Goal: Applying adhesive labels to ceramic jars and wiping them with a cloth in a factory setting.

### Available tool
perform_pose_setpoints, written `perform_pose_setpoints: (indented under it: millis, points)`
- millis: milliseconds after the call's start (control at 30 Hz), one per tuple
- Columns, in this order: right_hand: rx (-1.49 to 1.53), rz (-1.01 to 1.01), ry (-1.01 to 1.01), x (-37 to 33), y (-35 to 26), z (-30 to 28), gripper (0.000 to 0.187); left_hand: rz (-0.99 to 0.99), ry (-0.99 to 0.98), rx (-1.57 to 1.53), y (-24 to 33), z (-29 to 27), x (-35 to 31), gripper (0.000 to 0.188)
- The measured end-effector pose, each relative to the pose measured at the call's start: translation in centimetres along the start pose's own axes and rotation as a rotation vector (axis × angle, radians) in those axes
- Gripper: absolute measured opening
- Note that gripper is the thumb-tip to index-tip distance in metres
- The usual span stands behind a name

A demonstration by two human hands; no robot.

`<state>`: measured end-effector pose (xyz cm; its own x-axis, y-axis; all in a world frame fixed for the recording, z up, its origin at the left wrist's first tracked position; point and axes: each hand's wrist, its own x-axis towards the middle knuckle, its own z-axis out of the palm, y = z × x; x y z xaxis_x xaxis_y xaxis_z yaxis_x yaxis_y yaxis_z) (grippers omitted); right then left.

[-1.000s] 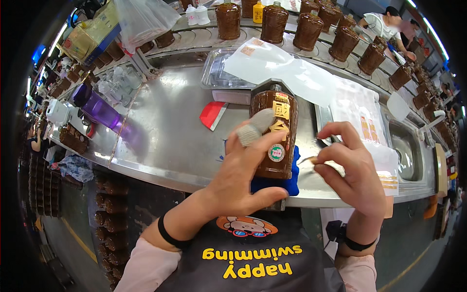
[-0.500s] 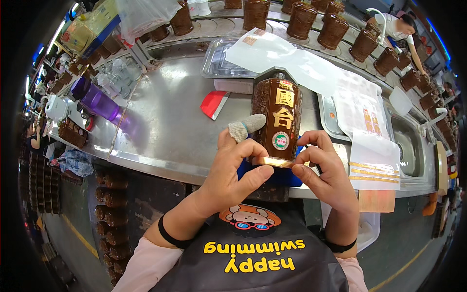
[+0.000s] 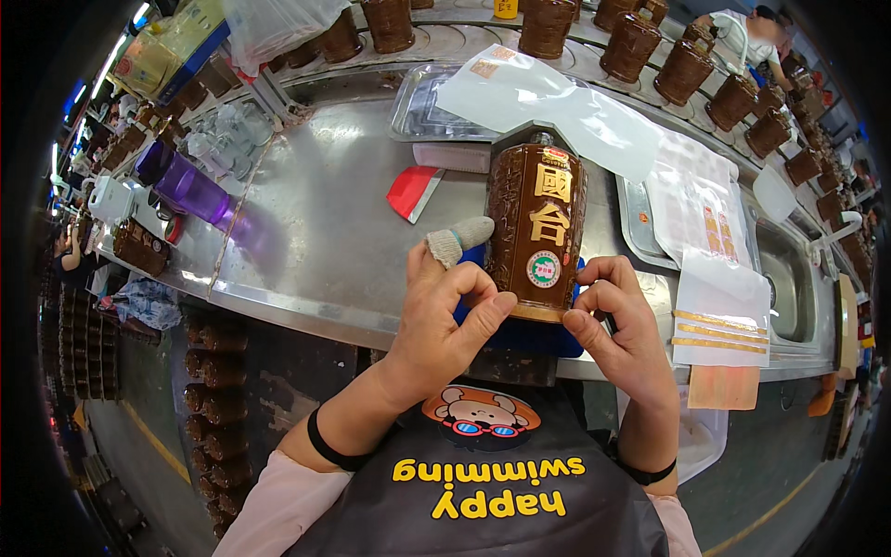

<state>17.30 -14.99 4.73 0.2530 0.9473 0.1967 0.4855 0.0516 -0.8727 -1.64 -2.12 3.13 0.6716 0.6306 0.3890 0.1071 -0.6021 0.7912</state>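
A brown bottle point(image 3: 535, 223) with raised gold characters and a round white-green sticker lies on a blue support point(image 3: 471, 327), its neck away from me. A thin gold strip point(image 3: 540, 313) runs across the bottle's base edge. At the strip's left end, my left hand point(image 3: 441, 311) is closed, thumb and forefinger pinched together; a fabric finger cot point(image 3: 459, 239) covers one raised finger beside the bottle. My right hand point(image 3: 620, 325) pinches at the right end, thumb against curled fingers. The strip's ends are partly hidden by the fingertips.
White backing sheets with gold strips point(image 3: 719, 330) lie to the right, by a sink point(image 3: 789, 292). A red-and-silver scraper-like piece point(image 3: 414, 192), a metal tray point(image 3: 418, 107) and a purple drinking bottle point(image 3: 190, 190) share the steel table. More brown bottles point(image 3: 548, 28) stand on the conveyor behind.
The gold strip now sits flatter against the bottle's base and looks less shiny. Both hands keep their places at its ends. Bottles on the conveyor have shifted, and the view has moved slightly.
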Motion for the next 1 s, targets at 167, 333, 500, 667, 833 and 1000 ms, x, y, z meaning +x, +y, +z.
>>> perform_pose_setpoints:
  millis: [167,333,500,667,833,1000]
  points:
    - [-0.002,-0.019,0.009,-0.1,0.1,-0.2,0.018,0.006,0.009,-0.03,-0.2,0.1,0.0,0.021]
    - [0.009,-0.033,0.021,0.2,0.0,0.1,0.018,-0.016,0.024,-0.062,-0.7,0.1,0.0,0.02]
    - [0.024,-0.016,0.03,0.4,-0.3,0.3,0.019,-0.046,0.012,-0.074,-0.7,-0.1,0.0,0.02]
    - [0.009,-0.028,0.048,0.4,-0.3,0.5,0.021,-0.118,0.0,-0.125,-1.1,-0.1,-0.2,0.022]
    - [-0.023,-0.041,0.034,0.3,-0.3,0.3,0.022,-0.118,0.005,-0.111,-0.9,0.1,-0.4,0.023]
    - [0.008,-0.014,0.03,0.3,-0.1,0.4,0.021,-0.072,0.005,-0.092,-1.2,0.0,-0.3,0.023]
